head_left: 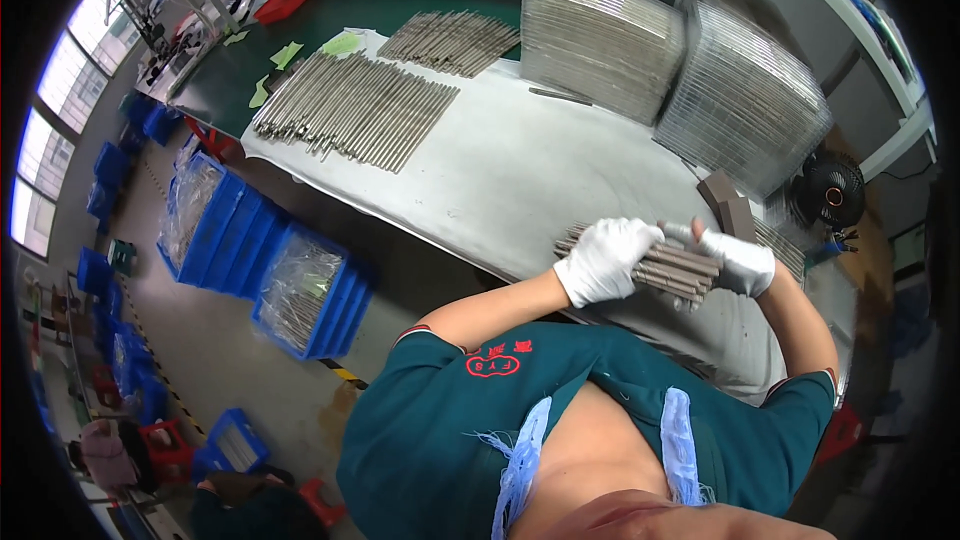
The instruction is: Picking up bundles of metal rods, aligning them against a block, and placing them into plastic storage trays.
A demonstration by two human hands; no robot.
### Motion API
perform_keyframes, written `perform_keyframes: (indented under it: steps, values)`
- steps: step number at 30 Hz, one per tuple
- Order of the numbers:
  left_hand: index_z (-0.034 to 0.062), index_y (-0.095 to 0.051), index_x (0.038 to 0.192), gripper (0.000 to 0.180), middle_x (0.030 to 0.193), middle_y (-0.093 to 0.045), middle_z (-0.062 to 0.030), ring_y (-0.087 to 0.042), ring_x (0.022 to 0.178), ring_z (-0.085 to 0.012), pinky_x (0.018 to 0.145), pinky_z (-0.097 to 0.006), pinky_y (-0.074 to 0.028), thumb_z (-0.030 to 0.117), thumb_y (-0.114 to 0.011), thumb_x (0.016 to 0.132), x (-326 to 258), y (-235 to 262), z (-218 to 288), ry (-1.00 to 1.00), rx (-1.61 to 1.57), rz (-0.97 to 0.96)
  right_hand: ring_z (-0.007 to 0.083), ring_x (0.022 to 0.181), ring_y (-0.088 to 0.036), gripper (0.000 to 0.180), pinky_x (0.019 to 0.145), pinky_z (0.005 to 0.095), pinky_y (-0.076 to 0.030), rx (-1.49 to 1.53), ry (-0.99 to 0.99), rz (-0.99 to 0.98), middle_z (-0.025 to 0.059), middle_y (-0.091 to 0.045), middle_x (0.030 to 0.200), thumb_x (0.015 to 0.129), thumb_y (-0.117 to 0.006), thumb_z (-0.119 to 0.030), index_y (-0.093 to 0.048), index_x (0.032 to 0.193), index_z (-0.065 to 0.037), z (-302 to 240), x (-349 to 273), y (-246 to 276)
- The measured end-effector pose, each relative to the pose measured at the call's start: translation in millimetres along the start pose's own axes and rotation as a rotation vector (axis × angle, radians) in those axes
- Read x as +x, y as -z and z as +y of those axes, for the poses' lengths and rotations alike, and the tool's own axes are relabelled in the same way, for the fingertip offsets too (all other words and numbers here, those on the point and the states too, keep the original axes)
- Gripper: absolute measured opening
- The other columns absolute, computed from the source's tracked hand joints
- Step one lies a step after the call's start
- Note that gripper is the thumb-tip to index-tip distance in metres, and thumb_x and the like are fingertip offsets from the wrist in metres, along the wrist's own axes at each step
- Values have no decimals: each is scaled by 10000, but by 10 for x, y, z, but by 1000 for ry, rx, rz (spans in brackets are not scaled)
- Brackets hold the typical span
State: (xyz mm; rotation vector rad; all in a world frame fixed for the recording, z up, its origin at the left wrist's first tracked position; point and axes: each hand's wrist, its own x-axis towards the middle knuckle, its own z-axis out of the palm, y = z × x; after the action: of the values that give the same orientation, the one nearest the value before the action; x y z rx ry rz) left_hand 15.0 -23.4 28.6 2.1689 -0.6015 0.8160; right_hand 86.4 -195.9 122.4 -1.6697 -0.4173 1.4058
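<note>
Far off to my left, blue crates (300, 290) are sitting on the floor, lined with clear bags. On the table's white sheet (520, 180), long rows of grey metal rods (355, 105) are lying side by side, and clear tray stacks (600, 40) are standing further right.

Nearer me, I am holding a bundle of rods (680, 270) just above the sheet's near edge. My left hand (605, 260), gloved in white, is wrapping over the bundle's left end, fingers curled and pressing down on it. My right hand (738, 262) is clamping the right end, thumb raised above the rods.

These rods look stiff, smooth and probably slippery against cloth gloves; a bundle like this likely feels weighty and wants to fan apart, so gripping both ends together seems the safest hold.
</note>
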Motion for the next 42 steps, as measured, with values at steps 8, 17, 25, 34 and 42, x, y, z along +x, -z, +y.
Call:
perform_keyframes:
  steps: [8, 17, 25, 34, 42]
  values:
    - [36, -470, 977, 341, 791, -584, -63, -578, 717, -155, 672, -280, -469, 89, -642, 686, 281, 383, -330, 421, -707, 243, 118, 510, -482, 887, 541, 243, -416, -301, 521, 147, 26, -505, 614, 667, -224, -776, -505, 1075, -40, -374, 687, -3]
    - [53, -488, 950, 365, 824, -584, -12, -552, 744, -84, 695, -239, -459, 97, -720, 673, 367, 583, -364, 524, -807, 164, 158, 1023, -464, 738, 897, 302, -369, -330, 657, 249, 83, -521, 1092, 554, -782, -156, -422, 1185, -27, 188, 1481, -391]
    - [50, -459, 951, 446, 828, -589, -34, -566, 736, -108, 661, -259, -472, 165, -755, 638, 311, 448, -216, 406, -443, 302, 151, 1030, -458, 730, 900, 306, -370, -314, 863, 301, 72, -501, 1125, 574, -766, -136, -403, 1200, -41, 272, 1614, -397]
    - [47, -452, 947, 454, 792, -563, -19, -547, 717, -94, 672, -241, -469, 139, -760, 626, 314, 541, -161, 404, -539, 220, 188, 1019, -477, 645, 893, 307, -375, -452, 990, 354, 80, -500, 1126, 615, -720, -165, -427, 1182, -71, 232, 1592, -429]
    - [52, -471, 921, 455, 752, -578, -49, -593, 675, -160, 626, -262, -483, 217, -763, 614, 150, 444, -6, 255, -294, 291, 172, 1000, -494, 482, 879, 290, -394, -212, 944, 208, 47, -534, 1078, 632, -712, -190, -518, 1067, -117, 409, 1504, -432]
